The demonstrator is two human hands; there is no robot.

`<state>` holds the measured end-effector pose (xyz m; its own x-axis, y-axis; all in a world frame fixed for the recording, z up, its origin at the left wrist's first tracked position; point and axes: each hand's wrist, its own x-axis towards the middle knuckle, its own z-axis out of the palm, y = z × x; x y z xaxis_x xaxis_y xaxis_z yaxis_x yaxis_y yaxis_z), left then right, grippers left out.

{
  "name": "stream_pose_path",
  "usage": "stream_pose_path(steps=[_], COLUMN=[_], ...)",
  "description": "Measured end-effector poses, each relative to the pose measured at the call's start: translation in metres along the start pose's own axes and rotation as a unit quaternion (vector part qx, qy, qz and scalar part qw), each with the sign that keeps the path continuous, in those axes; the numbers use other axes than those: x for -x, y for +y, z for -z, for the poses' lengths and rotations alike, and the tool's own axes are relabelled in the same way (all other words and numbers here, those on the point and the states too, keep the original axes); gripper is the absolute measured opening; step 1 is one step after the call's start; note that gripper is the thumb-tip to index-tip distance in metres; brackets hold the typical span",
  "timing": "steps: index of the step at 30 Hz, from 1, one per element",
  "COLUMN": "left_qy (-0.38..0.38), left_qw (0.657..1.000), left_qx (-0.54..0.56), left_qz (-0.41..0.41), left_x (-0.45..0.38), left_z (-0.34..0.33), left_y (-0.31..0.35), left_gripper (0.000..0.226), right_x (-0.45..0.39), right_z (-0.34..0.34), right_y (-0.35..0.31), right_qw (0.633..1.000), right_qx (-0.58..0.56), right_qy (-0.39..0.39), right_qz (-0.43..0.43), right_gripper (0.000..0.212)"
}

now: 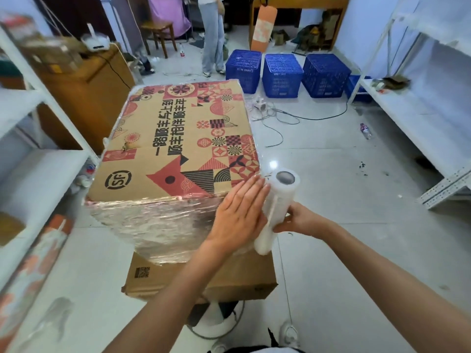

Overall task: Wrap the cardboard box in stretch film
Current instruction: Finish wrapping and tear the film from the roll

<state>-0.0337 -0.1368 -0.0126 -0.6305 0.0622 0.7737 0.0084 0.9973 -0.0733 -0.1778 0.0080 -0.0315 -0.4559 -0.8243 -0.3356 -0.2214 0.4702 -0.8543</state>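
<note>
Head view: the printed cardboard box [178, 138] rests on a plain carton [204, 278]; stretch film [153, 225] covers its near side. The left hand [239, 212], fingers straight, presses flat on the near right corner. The right hand [300, 221] grips the upright film roll [276, 207] beside that corner.

We see both bare forearms reaching forward from the bottom of the view. The left hand [238, 212] lies flat with its fingers straight and close together, palm down, fingertips pointing up and to the right — pressed against a surface. Just to its right, the right hand [299, 220] comes in from the right side, its fingers curled round a roll — the thumb side faces the left hand. The two hands sit nearly touching.
</note>
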Motion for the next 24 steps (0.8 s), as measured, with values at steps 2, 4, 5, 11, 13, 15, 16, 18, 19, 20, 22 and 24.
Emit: stream_pose_path(steps=[2,4,5,11,13,15,16,18,19,20,22,24], left_qy=[0.019,0.042,0.052,0.060,0.063,0.063,0.061,0.060,0.063,0.066,0.070,0.084], left_qw=[0.997,0.988,0.985,0.982,0.979,0.976,0.976,0.975,0.975,0.975,0.974,0.972], left_qx=[0.038,0.051,0.036,-0.059,-0.060,-0.064,-0.066,-0.067,-0.065,-0.061,-0.054,-0.055], left_qz=[0.070,0.136,0.158,0.172,0.185,0.196,0.198,0.202,0.204,0.206,0.207,0.214], left_x=[-0.002,-0.006,-0.009,-0.014,-0.013,-0.013,-0.014,-0.016,-0.017,-0.019,-0.020,-0.023], left_z=[0.000,0.001,0.000,-0.008,-0.007,-0.005,-0.004,-0.004,-0.005,-0.007,-0.010,-0.013], left_y=[0.010,0.022,0.026,0.039,0.035,0.030,0.028,0.029,0.032,0.036,0.042,0.044], left_gripper=[0.049,0.053,0.054,0.045,0.045,0.045,0.046,0.047,0.047,0.045,0.041,0.033], right_x=[-0.006,-0.009,-0.010,-0.013,-0.014,-0.011,-0.010,-0.008,-0.007,-0.008,-0.012,-0.017], right_z=[0.005,0.009,0.011,0.027,0.029,0.029,0.030,0.036,0.038,0.040,0.043,0.042], right_y=[0.004,0.005,0.005,0.002,-0.002,-0.007,-0.009,-0.010,-0.011,-0.011,-0.011,-0.011], right_qw=[0.999,0.998,0.997,0.991,0.987,0.983,0.979,0.973,0.972,0.971,0.969,0.965], right_qx=[0.030,0.053,0.059,0.103,0.132,0.171,0.195,0.221,0.227,0.229,0.235,0.247], right_qy=[-0.018,-0.035,-0.044,-0.071,-0.068,-0.043,-0.026,0.002,0.012,0.022,0.044,0.064], right_qz=[0.009,0.023,0.031,0.048,0.056,0.057,0.060,0.065,0.065,0.062,0.059,0.064], right_gripper=[0.039,0.042,0.044,0.057,0.059,0.056,0.055,0.052,0.050,0.049,0.049,0.053])
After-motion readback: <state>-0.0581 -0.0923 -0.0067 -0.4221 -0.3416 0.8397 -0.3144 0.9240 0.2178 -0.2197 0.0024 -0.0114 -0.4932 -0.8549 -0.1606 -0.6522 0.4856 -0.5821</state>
